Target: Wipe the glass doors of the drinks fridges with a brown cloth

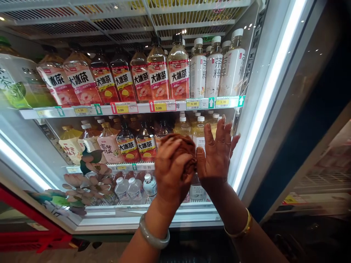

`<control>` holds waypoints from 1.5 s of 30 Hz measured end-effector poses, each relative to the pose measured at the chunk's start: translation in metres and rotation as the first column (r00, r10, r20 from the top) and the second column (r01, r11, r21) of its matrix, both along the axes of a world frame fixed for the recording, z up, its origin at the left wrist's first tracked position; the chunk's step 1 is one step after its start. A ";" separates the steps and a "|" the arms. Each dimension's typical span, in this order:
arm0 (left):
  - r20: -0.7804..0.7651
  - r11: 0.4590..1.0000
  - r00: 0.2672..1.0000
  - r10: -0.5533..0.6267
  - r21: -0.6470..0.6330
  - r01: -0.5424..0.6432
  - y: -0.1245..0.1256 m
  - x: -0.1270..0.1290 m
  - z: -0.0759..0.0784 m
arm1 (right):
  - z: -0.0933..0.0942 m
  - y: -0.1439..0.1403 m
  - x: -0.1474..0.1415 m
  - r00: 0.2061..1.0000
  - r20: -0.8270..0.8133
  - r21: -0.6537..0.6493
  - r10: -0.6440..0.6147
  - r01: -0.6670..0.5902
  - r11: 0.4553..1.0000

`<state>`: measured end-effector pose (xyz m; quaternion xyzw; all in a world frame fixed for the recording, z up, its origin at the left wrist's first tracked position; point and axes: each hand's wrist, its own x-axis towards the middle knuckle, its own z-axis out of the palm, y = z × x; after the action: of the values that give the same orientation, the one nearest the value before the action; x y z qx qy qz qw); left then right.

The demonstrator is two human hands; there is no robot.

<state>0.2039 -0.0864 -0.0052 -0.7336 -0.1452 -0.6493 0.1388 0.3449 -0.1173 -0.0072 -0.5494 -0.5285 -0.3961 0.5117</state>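
1. Both hands are raised in front of an open drinks fridge. The left hand (172,168) is curled closed around a bunched brown cloth (184,149), which shows above and to the right of the fingers.
2. Just beside it, the right hand (216,153) is held open and upright, fingers together and pointing up, back of the hand toward the camera. Its thumb side touches the cloth.
3. A pale grey bangle (154,235) circles the left wrist; a thin gold bracelet (241,228) circles the right.
4. Behind the hands runs the middle shelf (128,167), stocked with amber tea bottles (127,144), some red-labelled, some with white caps.
5. Above it, the upper shelf (142,107) carries a row of large red-labelled tea bottles (158,75), with white-labelled bottles (215,69) to their right. Yellow price tags (160,106) line its front edge.
6. Below, small clear water bottles (134,189) stand on the lowest rack.
7. At the left, the glass door (41,171) bears a printed flower pattern (90,175). A bright vertical light strip (270,87) runs along the fridge frame on the right.
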 end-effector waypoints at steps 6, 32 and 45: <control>0.121 0.998 0.991 0.061 -0.042 -0.056 0.002 -0.016 0.017 | 0.000 -0.004 0.002 1.000 0.004 -0.047 -0.018 0.018 0.999; 0.063 1.000 0.998 -0.001 -0.016 0.002 -0.003 0.007 -0.006 | -0.002 -0.002 0.001 1.000 -0.003 -0.026 -0.023 0.022 0.999; 0.243 0.991 0.961 0.132 -0.049 -0.124 0.014 -0.026 0.015 | -0.001 -0.004 0.003 0.998 -0.008 -0.010 0.058 -0.058 0.998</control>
<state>0.1784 -0.0726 0.0103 -0.6386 -0.2193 -0.7224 0.1494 0.3482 -0.1215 -0.0083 -0.5382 -0.5441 -0.3762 0.5223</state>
